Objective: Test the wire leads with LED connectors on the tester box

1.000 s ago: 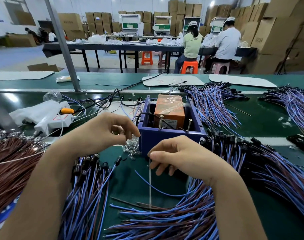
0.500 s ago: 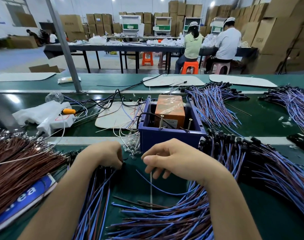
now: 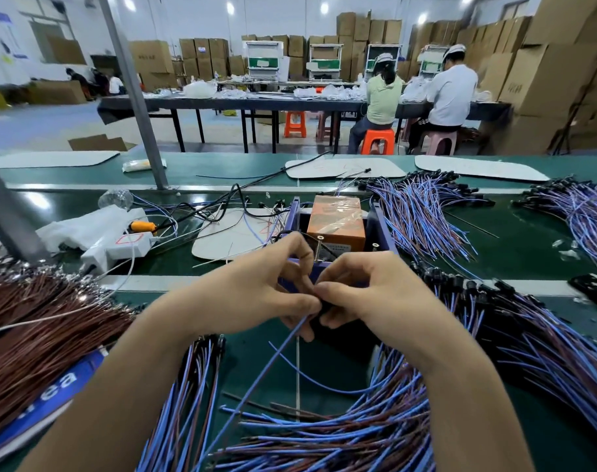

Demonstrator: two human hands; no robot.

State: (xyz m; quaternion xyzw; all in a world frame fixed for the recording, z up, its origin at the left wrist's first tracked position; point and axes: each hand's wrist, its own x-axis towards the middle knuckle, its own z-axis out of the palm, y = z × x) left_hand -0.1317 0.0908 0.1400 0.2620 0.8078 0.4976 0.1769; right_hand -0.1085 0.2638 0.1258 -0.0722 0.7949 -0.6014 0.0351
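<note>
The blue tester box (image 3: pixel 380 226) stands mid-table with an orange block (image 3: pixel 336 218) inside and two upright metal pins at its near wall. Just in front of it my left hand (image 3: pixel 252 294) and my right hand (image 3: pixel 372 291) meet fingertip to fingertip. Both pinch one blue wire lead (image 3: pixel 256 379) at its black connector end, which the fingers mostly hide. The lead trails down toward me. Piles of blue and brown leads lie below my hands (image 3: pixel 341 434) and to the right (image 3: pixel 535 338).
A bundle of brown wires (image 3: pixel 41 335) covers the left side, over a blue-printed sheet. A white power strip (image 3: pixel 120 247) and black cables lie behind it. More blue lead bundles (image 3: pixel 423 212) sit behind the box. A grey post (image 3: pixel 133 93) rises at the left. Two workers sit at a far table.
My left hand came up from the left pile with a blue lead and joined my right hand in front of the tester box. The right hand rose slightly.
</note>
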